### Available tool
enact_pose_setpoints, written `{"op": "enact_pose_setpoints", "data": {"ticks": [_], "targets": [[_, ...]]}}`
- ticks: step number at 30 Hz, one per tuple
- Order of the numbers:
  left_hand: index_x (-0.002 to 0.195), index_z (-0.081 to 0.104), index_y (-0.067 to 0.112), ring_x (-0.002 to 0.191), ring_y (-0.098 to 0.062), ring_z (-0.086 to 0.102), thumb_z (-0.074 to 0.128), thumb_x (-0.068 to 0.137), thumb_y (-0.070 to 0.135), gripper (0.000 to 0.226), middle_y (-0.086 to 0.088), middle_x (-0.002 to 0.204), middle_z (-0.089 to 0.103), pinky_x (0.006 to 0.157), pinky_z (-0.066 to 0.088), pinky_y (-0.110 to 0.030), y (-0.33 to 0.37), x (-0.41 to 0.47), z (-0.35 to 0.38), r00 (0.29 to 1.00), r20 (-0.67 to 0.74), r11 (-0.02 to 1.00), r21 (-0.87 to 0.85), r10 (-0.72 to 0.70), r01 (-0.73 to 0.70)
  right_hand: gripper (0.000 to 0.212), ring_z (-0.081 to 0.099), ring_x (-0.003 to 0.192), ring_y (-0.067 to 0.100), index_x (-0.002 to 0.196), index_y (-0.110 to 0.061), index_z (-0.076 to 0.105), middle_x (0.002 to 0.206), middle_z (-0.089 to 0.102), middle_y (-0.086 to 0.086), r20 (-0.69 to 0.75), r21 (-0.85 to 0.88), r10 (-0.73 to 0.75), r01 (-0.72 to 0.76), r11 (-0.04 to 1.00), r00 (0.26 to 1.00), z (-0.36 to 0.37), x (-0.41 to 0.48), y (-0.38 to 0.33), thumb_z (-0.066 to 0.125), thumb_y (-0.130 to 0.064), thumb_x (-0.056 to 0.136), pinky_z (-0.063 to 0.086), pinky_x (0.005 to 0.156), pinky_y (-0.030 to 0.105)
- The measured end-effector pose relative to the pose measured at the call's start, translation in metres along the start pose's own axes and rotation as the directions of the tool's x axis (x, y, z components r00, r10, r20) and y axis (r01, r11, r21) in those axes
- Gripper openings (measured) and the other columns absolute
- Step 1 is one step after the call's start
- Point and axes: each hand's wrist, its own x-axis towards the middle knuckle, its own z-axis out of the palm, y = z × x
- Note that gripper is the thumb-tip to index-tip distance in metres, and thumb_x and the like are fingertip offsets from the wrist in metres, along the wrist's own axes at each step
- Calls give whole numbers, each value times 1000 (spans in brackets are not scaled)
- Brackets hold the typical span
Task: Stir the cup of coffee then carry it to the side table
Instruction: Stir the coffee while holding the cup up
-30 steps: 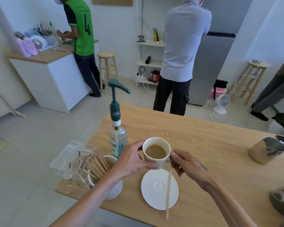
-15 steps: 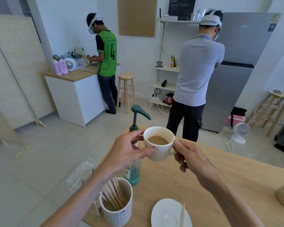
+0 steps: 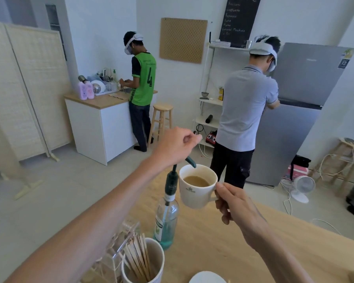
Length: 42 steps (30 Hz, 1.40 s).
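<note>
A white cup of milky coffee (image 3: 194, 192) hangs in the air above the wooden table (image 3: 211, 240). My right hand (image 3: 234, 203) grips its handle from the right and carries it alone. My left hand (image 3: 177, 145) is off the cup, raised above and to the left of it, fingers curled with nothing in them. The white saucer (image 3: 206, 278) lies at the bottom edge, mostly cut off. A small wooden side table (image 3: 350, 149) stands far right by the wall.
A green pump bottle (image 3: 168, 215) stands just left of the cup, a white pot of wooden stirrers (image 3: 146, 262) below it. Two people stand ahead, one at the counter (image 3: 102, 103), one at the grey fridge (image 3: 294, 111). A fan (image 3: 301, 188) and cables lie on the floor.
The cup has risen from the saucer. My left hand has let go of it and lifted away; my right hand holds it alone. My view has tilted up into the room.
</note>
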Motion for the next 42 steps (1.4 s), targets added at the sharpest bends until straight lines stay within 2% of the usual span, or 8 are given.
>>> {"op": "enact_pose_setpoints", "data": {"ticks": [2, 4, 9, 16, 19, 30, 38, 42], "targets": [[90, 72, -5, 85, -39, 74, 51, 108, 37, 50, -24, 93, 77, 80, 59, -47, -2, 13, 9, 990, 134, 998, 52, -29, 22, 40, 40, 59, 14, 70, -19, 60, 68, 51, 1, -7, -4, 5, -5, 1000, 1000, 1, 1, -1, 46, -36, 103, 37, 52, 29], [85, 66, -8, 87, -39, 75, 47, 110, 31, 50, -26, 95, 77, 83, 60, -51, -5, 18, 17, 976, 208, 994, 102, -59, 38, 39, 41, 59, 14, 72, -17, 59, 68, 51, 2, -9, -3, 2, -2, 1000, 1000, 2, 2, -1, 46, -36, 103, 38, 52, 30], [75, 55, 6, 80, -26, 67, 41, 108, 13, 36, -15, 84, 71, 62, 41, -31, -9, 19, 22, 959, 263, 976, 215, -101, 43, 49, 41, 61, 15, 58, -31, 63, 69, 51, 3, -28, 13, 7, -7, 1000, 1000, 2, 1, -3, 45, -36, 103, 38, 51, 29], [117, 72, 3, 86, -20, 53, 41, 107, 11, 34, -9, 94, 68, 59, 35, -28, -5, 15, 24, 967, 232, 957, 288, -108, 38, 49, 41, 60, 16, 58, -29, 61, 68, 51, 2, -28, 23, -6, 6, 1000, 1000, 2, 0, -1, 46, -35, 103, 37, 51, 29], [120, 72, 6, 101, -29, 65, 42, 106, 12, 33, -15, 119, 74, 75, 37, -32, -3, 13, 25, 970, 215, 946, 321, -111, 37, 48, 41, 60, 16, 58, -28, 61, 68, 52, 3, -28, 23, -10, 11, 1000, 1000, 3, 0, -1, 46, -35, 103, 37, 51, 30], [121, 72, 14, 111, -34, 66, 44, 104, 12, 33, -13, 122, 74, 79, 42, -35, -6, 9, 30, 970, 202, 918, 394, -132, 43, 46, 44, 60, 15, 62, -28, 61, 69, 53, 4, -20, 25, -4, 4, 1000, 1000, 3, -3, -1, 46, -35, 104, 39, 53, 28], [116, 71, 11, 89, -27, 58, 42, 105, 13, 31, -6, 99, 66, 72, 39, -34, -7, 6, 30, 978, 152, 928, 363, -142, 79, 41, 44, 61, 15, 68, -20, 59, 69, 54, 5, -31, -4, 26, -26, 1000, 999, 4, -2, 1, 45, -34, 104, 39, 54, 29], [116, 71, 11, 87, -25, 62, 42, 109, 24, 32, -9, 107, 76, 58, 35, -29, -6, 7, 26, 982, 132, 949, 304, -132, 87, 41, 45, 62, 16, 71, -15, 58, 69, 54, 4, -33, -2, 32, -33, 999, 999, 3, -3, 5, 44, -34, 104, 39, 55, 30]]}}
